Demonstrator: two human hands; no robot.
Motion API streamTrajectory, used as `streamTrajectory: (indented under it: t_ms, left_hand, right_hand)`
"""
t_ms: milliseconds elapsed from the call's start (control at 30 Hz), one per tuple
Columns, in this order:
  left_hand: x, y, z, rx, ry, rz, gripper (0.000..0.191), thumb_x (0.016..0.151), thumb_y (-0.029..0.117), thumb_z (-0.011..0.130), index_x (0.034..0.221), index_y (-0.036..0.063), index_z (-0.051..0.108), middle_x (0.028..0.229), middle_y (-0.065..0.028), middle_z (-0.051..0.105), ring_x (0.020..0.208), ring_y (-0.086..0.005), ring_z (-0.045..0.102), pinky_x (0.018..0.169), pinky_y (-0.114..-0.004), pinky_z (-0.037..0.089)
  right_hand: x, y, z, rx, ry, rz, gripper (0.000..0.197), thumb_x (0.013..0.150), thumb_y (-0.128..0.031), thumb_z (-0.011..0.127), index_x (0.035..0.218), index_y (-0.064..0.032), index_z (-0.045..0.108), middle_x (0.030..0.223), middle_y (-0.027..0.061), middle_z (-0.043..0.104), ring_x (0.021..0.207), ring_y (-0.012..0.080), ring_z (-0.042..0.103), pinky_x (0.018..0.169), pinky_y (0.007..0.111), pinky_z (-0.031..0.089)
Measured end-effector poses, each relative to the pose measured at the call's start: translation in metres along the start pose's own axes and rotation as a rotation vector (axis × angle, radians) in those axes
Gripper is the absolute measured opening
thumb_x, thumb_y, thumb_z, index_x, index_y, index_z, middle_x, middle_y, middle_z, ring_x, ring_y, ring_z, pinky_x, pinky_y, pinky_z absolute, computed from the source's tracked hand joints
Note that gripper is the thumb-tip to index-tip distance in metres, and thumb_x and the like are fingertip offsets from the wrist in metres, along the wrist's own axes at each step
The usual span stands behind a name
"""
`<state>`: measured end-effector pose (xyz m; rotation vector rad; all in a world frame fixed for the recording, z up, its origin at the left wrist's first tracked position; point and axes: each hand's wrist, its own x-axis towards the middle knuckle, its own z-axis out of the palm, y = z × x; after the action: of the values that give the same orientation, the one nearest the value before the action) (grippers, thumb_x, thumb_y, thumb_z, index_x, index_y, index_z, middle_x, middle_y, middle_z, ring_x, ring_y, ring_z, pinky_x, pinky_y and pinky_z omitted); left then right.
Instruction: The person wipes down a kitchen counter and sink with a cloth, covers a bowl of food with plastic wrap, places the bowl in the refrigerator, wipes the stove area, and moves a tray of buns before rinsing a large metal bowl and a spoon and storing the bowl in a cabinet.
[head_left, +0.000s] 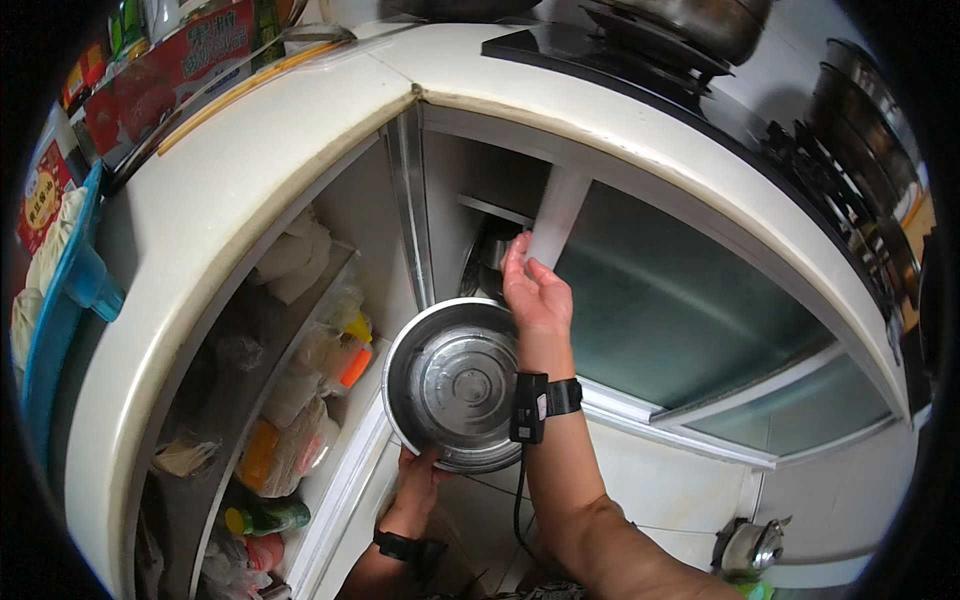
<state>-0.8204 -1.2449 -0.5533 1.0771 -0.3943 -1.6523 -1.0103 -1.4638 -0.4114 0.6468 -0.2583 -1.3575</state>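
A round stainless steel basin (469, 386) is tilted so that its ringed inside faces me. My left hand (417, 484) grips its lower rim. Above the basin's right side, my right hand (541, 292) is raised with its palm up and its fingers slightly apart, holding nothing. Its fingertips are by the white frame edge (559, 210) of a sliding glass cabinet door; I cannot tell if they touch it. Behind those fingers, dark metal cookware (491, 255) shows partly inside the corner cabinet. My right forearm and its wrist device cover part of the basin's right edge.
On the left, an open cabinet shelf (274, 367) holds bagged goods and a green bottle (270, 517). A white countertop (322, 97) curves overhead with a black gas stove (600, 67) and pots. A small metal pot (750, 544) stands low at right. A blue tray (64, 300) leans left.
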Motion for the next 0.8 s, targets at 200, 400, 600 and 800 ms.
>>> streamTrajectory:
  t_ms: [200,400,600,800]
  left_hand:
    - [-0.020,0.016,0.026,0.043,-0.123,-0.051,0.057,0.081,0.000,0.048,0.134,0.0064,0.029,0.121,-0.0139,0.050,0.099,-0.0293,0.061,0.069,-0.041,0.061]
    - [-0.030,0.015,0.058,0.067,-0.234,-0.094,0.055,0.079,0.005,0.054,0.131,0.0078,0.036,0.111,-0.0093,0.055,0.092,-0.0229,0.063,0.075,-0.036,0.060]
    - [-0.023,0.007,0.069,0.126,-0.354,-0.161,0.061,0.078,0.005,0.054,0.134,0.0057,0.031,0.115,-0.0117,0.053,0.098,-0.0258,0.061,0.076,-0.038,0.059]
    - [-0.017,-0.004,0.095,0.126,-0.402,-0.202,0.057,0.079,0.006,0.055,0.132,0.0045,0.033,0.118,-0.0137,0.051,0.099,-0.0266,0.060,0.071,-0.040,0.061]
  right_hand:
    - [-0.064,-0.066,0.023,-0.113,-0.091,-0.208,0.023,0.090,0.007,0.036,0.111,0.0130,0.043,0.103,0.0235,0.054,0.099,0.0356,0.056,0.091,0.044,0.051]
    - [-0.146,-0.159,0.061,-0.170,-0.184,-0.507,0.022,0.087,0.010,0.038,0.107,0.0120,0.047,0.104,0.0225,0.056,0.099,0.0344,0.057,0.091,0.042,0.051]
    - [-0.204,-0.216,0.096,-0.290,-0.157,-0.870,0.022,0.091,0.007,0.037,0.109,0.0134,0.048,0.103,0.0214,0.058,0.096,0.0320,0.059,0.088,0.038,0.053]
    - [-0.222,-0.208,0.104,-0.642,-0.163,-0.896,0.016,0.092,0.000,0.047,0.104,0.0103,0.050,0.100,0.0192,0.058,0.092,0.0282,0.060,0.090,0.038,0.052]
